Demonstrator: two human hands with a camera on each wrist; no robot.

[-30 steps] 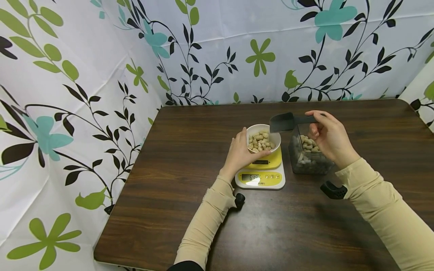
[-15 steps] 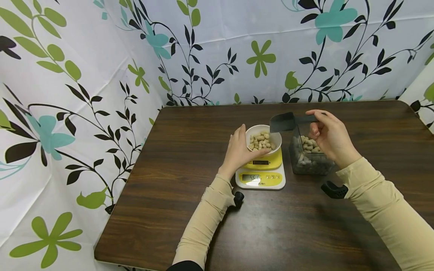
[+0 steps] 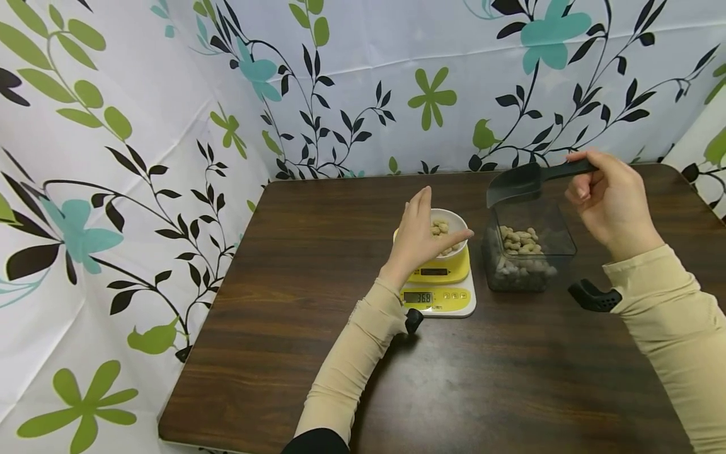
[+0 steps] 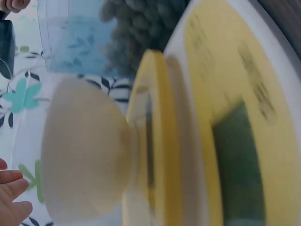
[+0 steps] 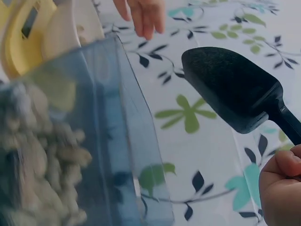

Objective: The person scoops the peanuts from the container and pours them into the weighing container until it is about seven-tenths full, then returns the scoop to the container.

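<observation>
A white bowl [image 3: 452,217] with peanuts [image 3: 438,227] in it stands on a yellow and white kitchen scale [image 3: 462,300], whose display is lit with digits. My left hand [image 3: 416,236] hovers over the bowl's left side, thumb and fingers extended. The left wrist view shows those fingers [image 4: 14,193] apart from the bowl [image 4: 87,150]. With my right hand [image 3: 615,205] I grip the handle of a dark scoop [image 3: 515,184]. No peanuts show on its blade [image 5: 230,84]. The scoop is above the back of a clear bin [image 3: 558,238], partly filled with peanuts [image 3: 518,241].
The brown wooden table [image 3: 272,302] extends around the scale and bin. Behind it and on the left hangs a white curtain [image 3: 368,38] with leaf and flower prints. Dark wrist devices [image 3: 593,296] stick out from both sleeves.
My right hand has moved right and up with the scoop, from beside the bowl to above the bin. My left hand has come off the bowl and risen. The scale's digits have changed.
</observation>
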